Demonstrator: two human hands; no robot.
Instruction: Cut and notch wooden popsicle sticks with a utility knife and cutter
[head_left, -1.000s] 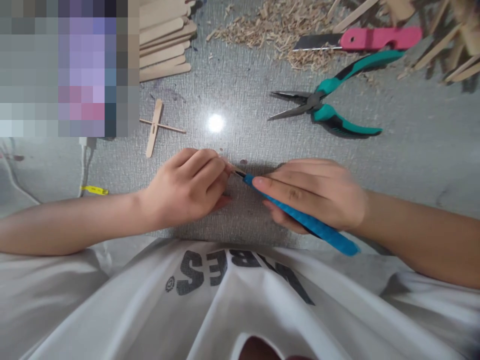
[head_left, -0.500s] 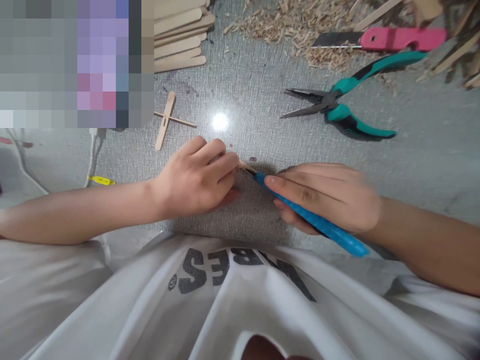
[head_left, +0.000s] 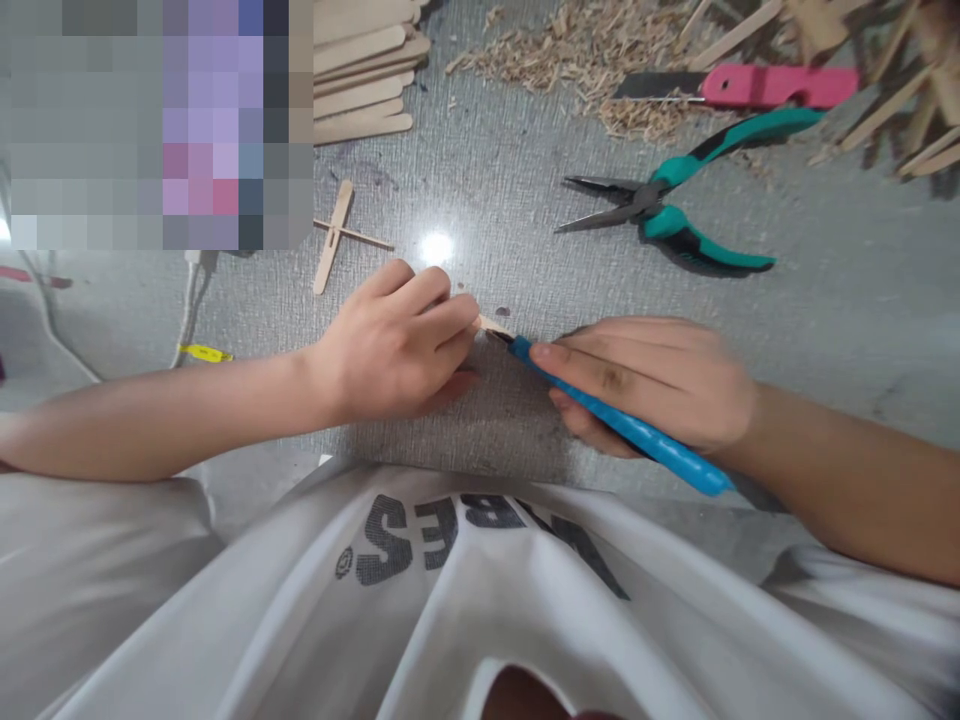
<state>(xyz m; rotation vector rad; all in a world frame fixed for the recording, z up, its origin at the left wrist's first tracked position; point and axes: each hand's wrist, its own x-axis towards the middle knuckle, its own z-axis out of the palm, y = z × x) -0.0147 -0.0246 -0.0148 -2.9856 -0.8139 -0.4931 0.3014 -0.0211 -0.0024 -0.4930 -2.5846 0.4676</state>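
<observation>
My left hand (head_left: 401, 340) is closed around a small wooden stick (head_left: 493, 325); only its pale tip sticks out past the fingers, the rest being hidden. In my right hand (head_left: 652, 380) is a blue utility knife (head_left: 630, 425), its handle slanting down to the right under my thumb or finger. The knife's short dark blade meets the stick's tip, or lies very close against it. Beyond my left hand, two thin wooden pieces form a cross (head_left: 334, 236) on the table (head_left: 480, 200).
Long-nose pliers (head_left: 652, 200) with teal handles lie spread open beyond my right hand. Behind them are a pink utility knife (head_left: 780, 86) with its blade out and wood shavings (head_left: 555, 50). Craft sticks (head_left: 367, 90) are stacked at the back left; a white cable (head_left: 187, 310) runs at left.
The view has shifted slightly, so things on the right sit a little further left. A bit more of the stick's tip shows by the blade. Both hands keep their grips.
</observation>
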